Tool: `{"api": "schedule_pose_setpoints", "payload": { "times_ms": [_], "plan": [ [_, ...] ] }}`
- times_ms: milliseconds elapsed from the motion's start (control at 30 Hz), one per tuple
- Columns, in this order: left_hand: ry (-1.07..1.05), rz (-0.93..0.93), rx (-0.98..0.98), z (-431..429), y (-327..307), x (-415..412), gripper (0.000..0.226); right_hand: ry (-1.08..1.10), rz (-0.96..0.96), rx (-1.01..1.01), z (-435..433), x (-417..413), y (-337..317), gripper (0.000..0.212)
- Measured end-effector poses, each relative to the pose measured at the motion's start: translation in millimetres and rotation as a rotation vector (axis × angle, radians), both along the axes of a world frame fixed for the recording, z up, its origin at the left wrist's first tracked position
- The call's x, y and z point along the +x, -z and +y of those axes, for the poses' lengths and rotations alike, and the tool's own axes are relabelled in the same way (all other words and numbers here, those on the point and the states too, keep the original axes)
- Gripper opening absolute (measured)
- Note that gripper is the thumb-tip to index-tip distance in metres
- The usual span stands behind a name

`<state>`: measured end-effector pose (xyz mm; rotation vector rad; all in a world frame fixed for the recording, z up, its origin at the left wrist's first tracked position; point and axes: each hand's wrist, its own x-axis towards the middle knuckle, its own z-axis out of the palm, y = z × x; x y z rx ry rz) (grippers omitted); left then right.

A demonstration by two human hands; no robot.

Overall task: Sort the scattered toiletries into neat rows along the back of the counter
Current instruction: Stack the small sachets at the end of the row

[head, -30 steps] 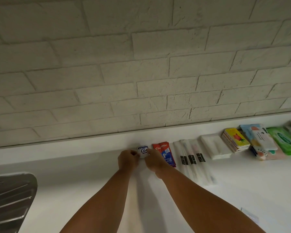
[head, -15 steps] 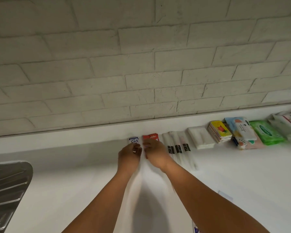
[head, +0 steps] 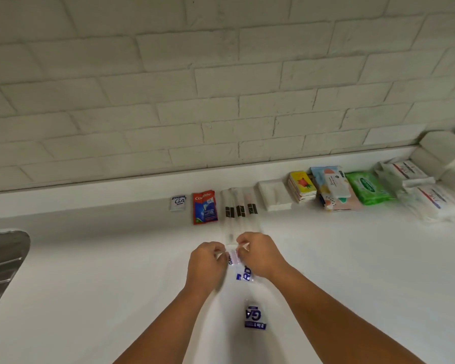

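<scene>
A: Grip first.

B: Both hands are on one item. The left hand (head: 208, 261) pinches the upper left corner of a clear sachet (head: 234, 258) with blue print. The right hand (head: 260, 254) pinches its upper right corner. Fingers curled on both, hands nearly touching.

A: Where on the counter (head: 90, 285)?

B: About midway between the front and back edges, in line with the toothbrushes. Its lower end trails toward the front edge, between the wrists. Cannot tell whether it is lifted clear of the surface.

A: Anything nearer than that?

B: One loose GA sachet (head: 255, 317), blue and white, lying flat between the forearms, apart from both.

A: Left side?

B: A steel drainer (head: 3, 258) at the left edge, well apart from the hands.

A: Back edge?

B: One row, left to right:
- a small GA sachet (head: 178, 203)
- just beside it, a red Colgate sachet (head: 205, 207)
- three wrapped toothbrushes (head: 239, 208), side by side with handles pointing forward
- a flat white pack (head: 273, 195)
- a stack of yellow packets (head: 301, 186)
- a pastel wipes pack (head: 334, 190) on top of another
- a green wipes pack (head: 368, 187)
- white wrapped packs (head: 428, 193) toward the back right corner

A: Beyond that?

B: A pale brick wall (head: 221, 101).
</scene>
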<state>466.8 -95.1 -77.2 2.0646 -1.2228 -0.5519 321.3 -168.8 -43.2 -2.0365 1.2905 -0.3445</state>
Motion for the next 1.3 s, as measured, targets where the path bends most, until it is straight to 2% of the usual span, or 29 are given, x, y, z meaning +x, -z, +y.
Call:
{"api": "schedule_pose_setpoints", "payload": {
  "times_ms": [133,333,467,633,733,833,933,1000,1067,1167,1233,1300],
  "plan": [
    [0.028,-0.106,0.051,5.4,9.7,-18.7,0.034,-0.028,0.108,-0.021,9.8,-15.4,17.7,0.030],
    [0.144,-0.288,0.045,14.9,21.4,-34.8,0.033,-0.123,0.139,-0.081,13.6,-27.5,30.4,0.037],
    [0.141,-0.296,0.092,20.2,17.8,-37.3,0.044,-0.202,0.163,-0.132,12.2,-33.9,35.4,0.039],
    [0.035,-0.088,0.063,22.7,6.3,-47.1,0.051,-0.287,0.163,-0.214,12.2,-40.4,37.6,0.030],
    [0.005,-0.001,0.037,22.6,3.5,-48.4,0.034,-0.296,0.134,-0.216,13.0,-41.9,40.2,0.032],
    [-0.073,0.317,0.006,23.6,-2.8,-51.0,0.020,-0.322,0.090,-0.242,15.2,-40.5,41.5,0.032],
    [-0.164,0.608,-0.014,23.0,-10.4,-47.0,0.021,-0.309,0.041,-0.304,16.2,-35.0,39.8,0.029],
    [-0.193,0.730,-0.037,21.1,-16.0,-39.4,0.025,-0.293,-0.004,-0.338,14.0,-28.8,35.3,0.027],
    [-0.228,0.779,-0.079,19.5,-24.3,-31.5,0.023,-0.262,-0.058,-0.341,10.8,-20.4,30.3,0.024],
    [-0.258,0.740,-0.168,19.4,-36.7,-17.6,0.008,-0.165,-0.127,-0.285,9.5,-3.8,22.5,0.018],
    [-0.242,0.669,-0.194,20.6,-38.4,-4.1,0.010,-0.083,-0.205,-0.186,10.5,8.8,15.2,0.014],
    [-0.247,0.613,-0.201,21.5,-36.2,12.6,0.010,-0.018,-0.330,0.006,11.1,24.3,7.4,0.012]
  ]
}}
